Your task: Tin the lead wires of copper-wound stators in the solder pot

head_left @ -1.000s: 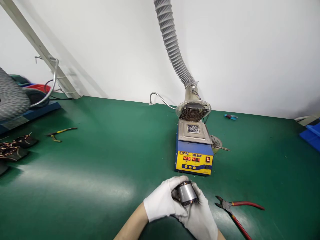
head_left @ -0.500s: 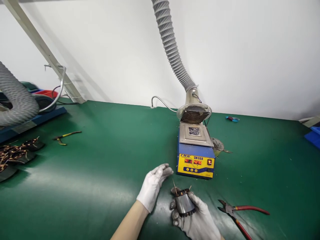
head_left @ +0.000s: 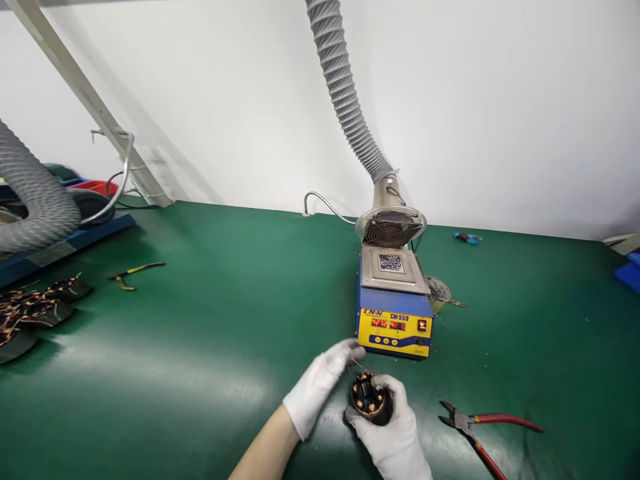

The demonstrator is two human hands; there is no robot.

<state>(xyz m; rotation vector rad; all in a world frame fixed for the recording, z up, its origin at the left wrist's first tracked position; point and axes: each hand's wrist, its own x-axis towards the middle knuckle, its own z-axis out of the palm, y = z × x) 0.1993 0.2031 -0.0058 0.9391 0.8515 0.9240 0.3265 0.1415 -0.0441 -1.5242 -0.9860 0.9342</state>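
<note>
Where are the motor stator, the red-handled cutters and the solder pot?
motor stator (head_left: 371,400), head view, on its open winding end.
red-handled cutters (head_left: 505,420), head view, on the upper red handle.
solder pot (head_left: 395,325), head view, on its yellow front panel.
</note>
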